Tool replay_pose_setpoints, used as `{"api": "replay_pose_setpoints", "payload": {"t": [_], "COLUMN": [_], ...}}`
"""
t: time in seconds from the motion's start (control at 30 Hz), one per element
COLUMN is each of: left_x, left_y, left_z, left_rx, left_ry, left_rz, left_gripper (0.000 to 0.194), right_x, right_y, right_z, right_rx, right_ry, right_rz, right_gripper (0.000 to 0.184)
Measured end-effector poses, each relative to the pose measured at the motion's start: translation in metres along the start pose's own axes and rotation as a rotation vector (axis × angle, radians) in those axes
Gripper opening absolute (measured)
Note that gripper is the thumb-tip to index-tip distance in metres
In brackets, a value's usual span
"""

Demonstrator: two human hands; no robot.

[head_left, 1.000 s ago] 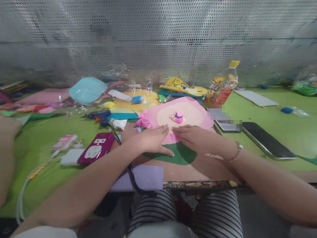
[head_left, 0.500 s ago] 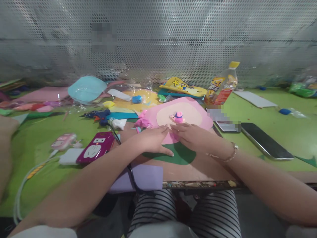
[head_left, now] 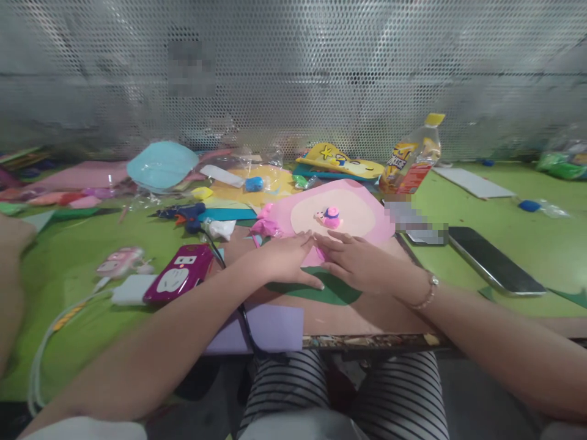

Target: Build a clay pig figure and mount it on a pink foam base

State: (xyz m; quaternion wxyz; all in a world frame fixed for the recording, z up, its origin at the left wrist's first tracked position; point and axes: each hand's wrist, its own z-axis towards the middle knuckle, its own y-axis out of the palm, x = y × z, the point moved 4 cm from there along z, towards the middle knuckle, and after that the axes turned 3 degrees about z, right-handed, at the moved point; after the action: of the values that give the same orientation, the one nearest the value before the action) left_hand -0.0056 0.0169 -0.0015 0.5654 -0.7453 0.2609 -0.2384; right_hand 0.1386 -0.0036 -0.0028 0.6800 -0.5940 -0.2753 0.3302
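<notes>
In the head view, the left hand [head_left: 287, 260] and the right hand [head_left: 367, 263] meet at the near side of a pink paper sheet [head_left: 380, 220] bearing a cream rounded shape [head_left: 302, 217]. The left hand lies palm down, its longer fingers together and pointing far, its thumb apart over a dark green paper piece [head_left: 343, 293]. The right hand's fingers have just spread further apart, with the tips close to the left fingertips; whether they pinch anything is hidden. A small bright pink piece [head_left: 320, 252] shows between the hands, and the change seems a slight readjustment around it rather than a release. The small pink snail-shaped figure with a blue band [head_left: 331, 218] rests upright on the cream shape, just beyond the fingertips, touched by neither hand, its place unchanged. A pink lump in clear wrapping [head_left: 266, 227] sits left of the sheet, with a dark blue glue gun [head_left: 190, 214] further left and a magenta power socket [head_left: 178, 275] nearer. A clear bottle with a yellow cap [head_left: 415, 156] stands far right; a black phone [head_left: 498, 260] lies right of the right hand. Another person's arm [head_left: 9, 287] shows at the left edge.
</notes>
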Motion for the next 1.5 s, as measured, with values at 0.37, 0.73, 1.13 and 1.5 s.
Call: {"api": "replay_pose_setpoints", "payload": {"t": [0.37,0.73,1.13,1.5], "left_x": [0.002,-0.011,-0.017,-0.022], "left_y": [0.003,-0.003,-0.008,-0.004], "left_z": [0.001,-0.002,0.002,0.004], "left_rx": [0.025,-0.034,-0.01,0.018], "left_ry": [-0.051,-0.062,-0.052,-0.038], "left_rz": [0.006,-0.019,-0.055,-0.058], "left_gripper": [0.105,0.109,0.078,0.084], "right_x": [0.003,0.005,-0.002,0.003], "right_y": [0.007,0.004,0.007,0.003], "right_z": [0.006,0.012,0.011,0.009], "right_rx": [0.008,0.038,-0.035,-0.086], "right_ry": [-0.042,-0.055,-0.133,-0.051], "right_rz": [0.105,0.165,0.243,0.283], "right_gripper": [0.051,0.046,0.043,0.047]}}
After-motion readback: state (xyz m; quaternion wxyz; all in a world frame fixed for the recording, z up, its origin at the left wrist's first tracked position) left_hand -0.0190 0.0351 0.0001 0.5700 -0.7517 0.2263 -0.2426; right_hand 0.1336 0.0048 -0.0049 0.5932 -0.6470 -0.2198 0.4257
